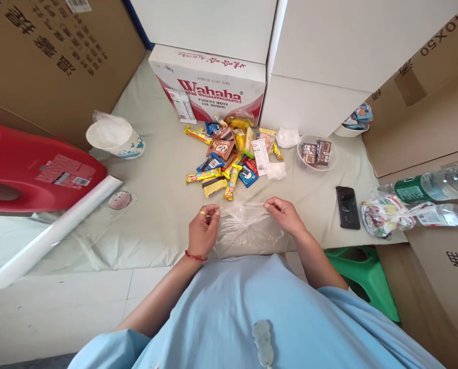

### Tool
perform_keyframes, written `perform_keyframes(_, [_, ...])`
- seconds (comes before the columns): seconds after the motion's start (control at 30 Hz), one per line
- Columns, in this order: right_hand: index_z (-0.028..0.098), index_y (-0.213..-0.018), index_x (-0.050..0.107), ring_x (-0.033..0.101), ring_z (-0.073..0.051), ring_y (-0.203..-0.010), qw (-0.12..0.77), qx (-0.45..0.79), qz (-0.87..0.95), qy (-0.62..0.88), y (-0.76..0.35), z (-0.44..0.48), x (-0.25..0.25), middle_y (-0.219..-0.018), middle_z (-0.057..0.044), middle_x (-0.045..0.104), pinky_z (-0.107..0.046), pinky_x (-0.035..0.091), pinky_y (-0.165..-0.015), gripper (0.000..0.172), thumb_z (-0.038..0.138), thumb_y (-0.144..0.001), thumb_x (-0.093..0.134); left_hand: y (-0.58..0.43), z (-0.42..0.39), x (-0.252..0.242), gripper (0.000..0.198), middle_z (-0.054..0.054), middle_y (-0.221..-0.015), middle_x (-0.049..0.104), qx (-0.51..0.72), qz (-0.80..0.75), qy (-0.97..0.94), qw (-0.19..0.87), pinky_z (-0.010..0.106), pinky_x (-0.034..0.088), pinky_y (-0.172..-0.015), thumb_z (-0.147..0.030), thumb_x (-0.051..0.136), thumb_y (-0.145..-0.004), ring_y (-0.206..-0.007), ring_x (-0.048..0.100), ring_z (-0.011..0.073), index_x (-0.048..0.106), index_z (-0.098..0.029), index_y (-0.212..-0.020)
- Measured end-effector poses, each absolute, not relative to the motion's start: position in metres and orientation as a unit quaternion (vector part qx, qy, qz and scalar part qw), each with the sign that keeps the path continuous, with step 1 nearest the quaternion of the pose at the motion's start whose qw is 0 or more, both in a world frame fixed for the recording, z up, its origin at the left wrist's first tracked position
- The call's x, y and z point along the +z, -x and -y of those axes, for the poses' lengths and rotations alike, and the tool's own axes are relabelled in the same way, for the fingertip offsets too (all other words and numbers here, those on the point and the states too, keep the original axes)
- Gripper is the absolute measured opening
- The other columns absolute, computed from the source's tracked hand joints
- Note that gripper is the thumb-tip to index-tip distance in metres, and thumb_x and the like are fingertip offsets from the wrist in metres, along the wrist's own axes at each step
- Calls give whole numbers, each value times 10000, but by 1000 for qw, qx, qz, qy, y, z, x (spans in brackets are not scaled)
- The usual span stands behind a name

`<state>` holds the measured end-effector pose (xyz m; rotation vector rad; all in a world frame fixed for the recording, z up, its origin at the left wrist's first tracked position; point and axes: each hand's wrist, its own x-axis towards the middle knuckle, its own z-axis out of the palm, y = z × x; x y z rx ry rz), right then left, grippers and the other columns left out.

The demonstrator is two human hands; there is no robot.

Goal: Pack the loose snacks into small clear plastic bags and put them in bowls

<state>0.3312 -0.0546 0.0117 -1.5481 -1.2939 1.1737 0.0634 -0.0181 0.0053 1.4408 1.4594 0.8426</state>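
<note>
My left hand (203, 229) and my right hand (285, 213) each pinch an upper edge of a clear plastic bag (246, 229), which is stretched between them over the pale cloth (160, 205). The left hand wears a gold ring and a red string at the wrist. Just beyond the bag lies a pile of wrapped snacks and candy bars (232, 154). The bag looks empty.
A Wahaha water carton (209, 84) and white boxes stand behind the pile. A clear bowl of cocoa packs (316, 152), a black phone (348, 206), water bottles (432, 187) and a bagged bundle (384, 216) lie right. A red plastic stool (29, 169), white roll (56, 230) and lined cup (113, 137) lie left. A green stool (367, 277) sits lower right.
</note>
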Motion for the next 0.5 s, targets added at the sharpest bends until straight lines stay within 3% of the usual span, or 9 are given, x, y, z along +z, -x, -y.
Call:
perform_keyframes(0.13, [209,-839,623,468,-130,-593,436,413,444,665,-338,63,4,-649,44,498,-260,393,-576,351,554,-906,609,-49,20,-6,257,-19,-765,607,374,-645,-467,475,240,424,-540,-459,582,-907,-558,513,113,596,-209,-968])
perform_keyframes(0.23, [227,-840,594,534,-149,-615,451,420,387,686,-339,69,-3,-686,32,541,-267,465,-562,360,585,-873,616,-51,21,-11,238,-54,-667,550,408,-635,-396,523,230,364,-452,-464,558,-908,-477,464,109,525,-230,-934])
perform_keyframes(0.33, [246,-840,539,561,-159,-579,452,441,331,701,-340,74,-9,-703,23,584,-264,452,-475,373,615,-862,593,-54,19,-13,207,-67,-624,526,411,-643,-350,542,231,333,-421,-433,552,-891,-429,441,109,480,-239,-894])
perform_keyframes(0.43, [253,-837,514,518,-153,-489,412,423,341,731,-348,81,-11,-623,38,567,-269,418,-450,342,587,-912,519,-50,18,-16,193,-62,-629,523,398,-658,-346,538,247,356,-436,-429,517,-897,-436,449,121,474,-241,-898])
perform_keyframes(0.5, [242,-856,562,557,-165,-535,332,397,416,748,-358,87,-7,-622,25,589,-290,473,-539,308,530,-943,497,-43,18,-17,198,-35,-707,564,383,-672,-406,487,270,421,-497,-422,537,-886,-520,514,139,497,-233,-932])
